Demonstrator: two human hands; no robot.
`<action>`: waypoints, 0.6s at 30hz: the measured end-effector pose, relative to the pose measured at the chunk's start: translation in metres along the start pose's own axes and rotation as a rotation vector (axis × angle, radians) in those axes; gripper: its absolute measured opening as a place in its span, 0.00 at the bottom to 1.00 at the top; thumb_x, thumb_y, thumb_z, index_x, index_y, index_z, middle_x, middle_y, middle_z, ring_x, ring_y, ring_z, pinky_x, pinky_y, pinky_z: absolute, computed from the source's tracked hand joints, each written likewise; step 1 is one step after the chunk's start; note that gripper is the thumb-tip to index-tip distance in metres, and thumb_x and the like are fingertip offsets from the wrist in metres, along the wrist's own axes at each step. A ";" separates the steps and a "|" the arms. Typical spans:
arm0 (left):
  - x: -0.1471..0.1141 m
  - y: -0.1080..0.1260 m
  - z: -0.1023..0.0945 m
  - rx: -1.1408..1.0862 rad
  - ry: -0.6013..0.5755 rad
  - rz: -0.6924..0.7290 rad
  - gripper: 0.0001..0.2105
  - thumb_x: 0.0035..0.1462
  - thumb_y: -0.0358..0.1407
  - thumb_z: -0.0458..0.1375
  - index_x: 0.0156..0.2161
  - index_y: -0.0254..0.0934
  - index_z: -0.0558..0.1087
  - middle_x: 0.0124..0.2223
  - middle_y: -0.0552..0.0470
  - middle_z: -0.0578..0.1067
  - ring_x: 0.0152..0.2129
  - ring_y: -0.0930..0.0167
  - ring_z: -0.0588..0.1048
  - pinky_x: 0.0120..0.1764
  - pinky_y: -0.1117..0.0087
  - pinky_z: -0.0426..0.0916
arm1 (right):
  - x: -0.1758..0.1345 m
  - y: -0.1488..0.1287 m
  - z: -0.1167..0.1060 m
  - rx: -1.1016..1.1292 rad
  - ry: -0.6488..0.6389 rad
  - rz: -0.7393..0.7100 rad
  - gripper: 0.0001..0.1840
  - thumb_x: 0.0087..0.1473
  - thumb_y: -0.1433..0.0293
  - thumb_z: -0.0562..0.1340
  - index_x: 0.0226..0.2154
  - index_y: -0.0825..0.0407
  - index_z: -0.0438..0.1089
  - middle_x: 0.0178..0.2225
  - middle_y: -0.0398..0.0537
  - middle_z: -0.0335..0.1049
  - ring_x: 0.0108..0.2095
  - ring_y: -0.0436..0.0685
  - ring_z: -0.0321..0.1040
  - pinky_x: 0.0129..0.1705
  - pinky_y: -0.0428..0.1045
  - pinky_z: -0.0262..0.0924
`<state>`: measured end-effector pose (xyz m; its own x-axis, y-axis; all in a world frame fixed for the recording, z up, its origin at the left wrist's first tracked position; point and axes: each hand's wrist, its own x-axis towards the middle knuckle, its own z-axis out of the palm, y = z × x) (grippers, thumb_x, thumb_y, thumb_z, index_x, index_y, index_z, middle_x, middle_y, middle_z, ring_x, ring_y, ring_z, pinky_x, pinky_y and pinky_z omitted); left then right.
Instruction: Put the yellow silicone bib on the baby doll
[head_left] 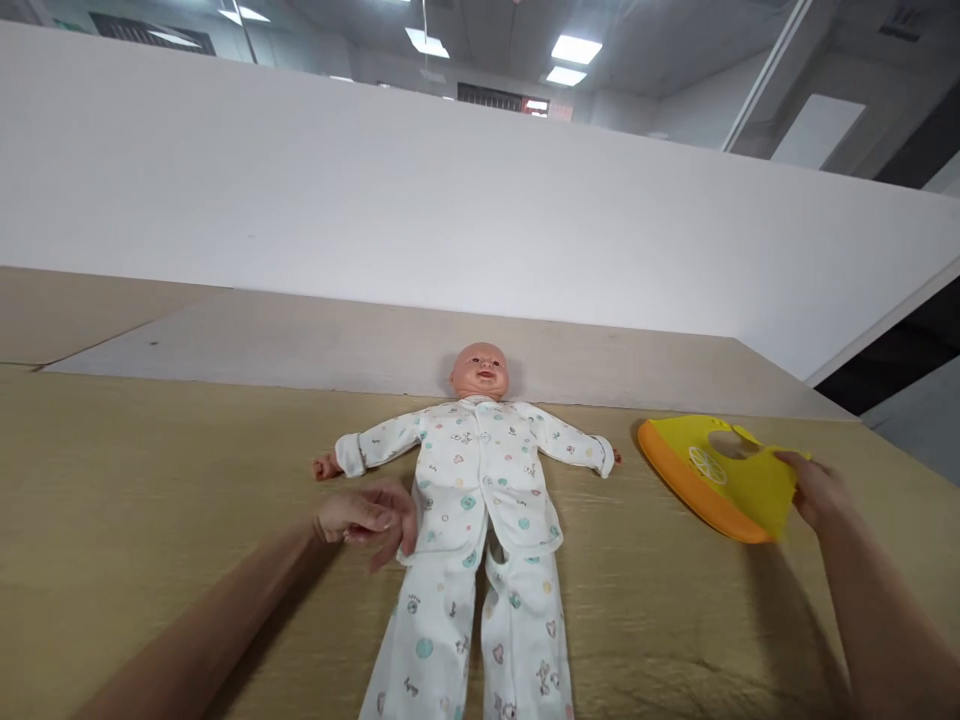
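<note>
Right hand [814,490] fingers pinched the yellow silicone bib with orange rim [712,475], right of the baby doll in white printed pyjamas [472,500] lying face-up on the tan counter [150,500]. Left hand [367,520] hung loose at doll's waist, gripping nothing. Best lifted by neck strap, kept flat.

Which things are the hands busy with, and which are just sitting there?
Busy with:
- yellow bib, gripped by the right hand
- doll in printed pyjamas, with the left hand at its side

Just there:
- wooden table
- white wall behind it
</note>
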<state>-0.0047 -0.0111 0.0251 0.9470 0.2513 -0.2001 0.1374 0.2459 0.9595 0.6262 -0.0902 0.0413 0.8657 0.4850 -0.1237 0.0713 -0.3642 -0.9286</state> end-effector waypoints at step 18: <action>0.066 0.077 0.002 0.188 0.844 0.290 0.25 0.55 0.53 0.53 0.25 0.32 0.76 0.29 0.43 0.76 0.26 0.69 0.72 0.27 0.70 0.64 | -0.233 -0.181 0.077 0.506 -0.680 -0.567 0.26 0.50 0.61 0.50 0.50 0.48 0.68 0.58 0.53 0.60 0.56 0.64 0.62 0.47 0.55 0.65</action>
<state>0.0695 0.0223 0.0867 0.4349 0.8993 0.0467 0.0421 -0.0721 0.9965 0.3737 -0.0762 0.2111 0.2934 0.8879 0.3542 0.0292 0.3620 -0.9317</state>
